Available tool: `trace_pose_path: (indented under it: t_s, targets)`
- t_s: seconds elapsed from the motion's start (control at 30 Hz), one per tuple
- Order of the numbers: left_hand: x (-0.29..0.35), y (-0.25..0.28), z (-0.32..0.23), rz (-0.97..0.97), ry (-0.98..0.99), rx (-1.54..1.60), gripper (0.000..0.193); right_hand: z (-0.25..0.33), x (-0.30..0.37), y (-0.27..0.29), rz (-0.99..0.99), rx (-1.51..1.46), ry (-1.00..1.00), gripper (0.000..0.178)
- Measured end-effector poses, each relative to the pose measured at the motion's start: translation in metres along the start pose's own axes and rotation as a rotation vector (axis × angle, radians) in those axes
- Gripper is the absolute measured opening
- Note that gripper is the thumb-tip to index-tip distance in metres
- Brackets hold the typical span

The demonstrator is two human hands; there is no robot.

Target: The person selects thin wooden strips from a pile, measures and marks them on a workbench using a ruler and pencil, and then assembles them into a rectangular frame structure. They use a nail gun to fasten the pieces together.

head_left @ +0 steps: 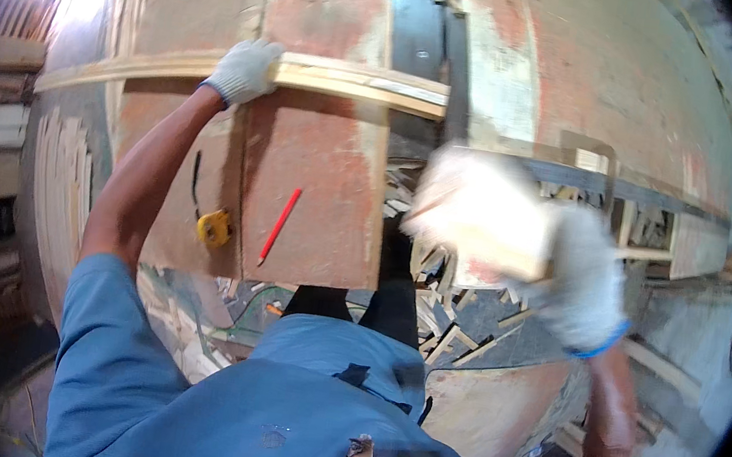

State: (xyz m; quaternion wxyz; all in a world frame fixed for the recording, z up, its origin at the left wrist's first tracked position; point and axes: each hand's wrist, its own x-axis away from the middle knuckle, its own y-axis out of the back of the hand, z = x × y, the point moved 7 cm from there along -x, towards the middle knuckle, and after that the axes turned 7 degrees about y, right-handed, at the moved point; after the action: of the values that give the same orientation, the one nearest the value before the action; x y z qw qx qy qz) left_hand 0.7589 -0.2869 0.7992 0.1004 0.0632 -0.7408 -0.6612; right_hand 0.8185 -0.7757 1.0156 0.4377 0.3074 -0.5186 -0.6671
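Observation:
My left hand [245, 74], in a pale knitted glove, is closed over a bundle of long wooden strips [357, 86] lying across the worktable. To the right, my gloved right hand [583, 280] is smeared by motion. It holds a pale, block-like wooden piece [488, 217], too blurred for its exact kind to show. Nearer me on the tabletop are a red pencil [279, 228] and a yellow tape measure [214, 228], with a dark strap trailing from the tape measure.
The reddish, worn worktable [316, 185] has a dark metal strip [418, 41] running away from me through it. Wood offcuts [454, 333] litter the floor near my legs. More slats [63, 179] stand at the left, and a grey metal bar [648, 194] crosses the right side.

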Motion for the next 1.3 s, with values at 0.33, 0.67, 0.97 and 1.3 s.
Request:
trace_pose_path:
  t_s: [0.33, 0.67, 0.97, 1.3]
  targets:
    - [-0.003, -0.006, -0.003, 0.036, -0.025, -0.012, 0.038, 0.200, -0.130, -0.236, 0.342, -0.233, 0.168, 0.041]
    - [-0.001, -0.005, -0.002, 0.089, 0.035, 0.042, 0.060, 0.105, -0.090, -0.236, 0.104, -0.431, 0.037, 0.054]
    - [-0.004, 0.005, -0.012, 0.116, 0.053, 0.034, 0.059, 0.013, -0.013, -0.245, 0.242, -0.178, -0.107, 0.047]
    - [0.003, 0.006, -0.027, 0.101, 0.073, -0.006, 0.067, -0.024, 0.001, -0.187, 0.067, -0.106, -0.049, 0.029]
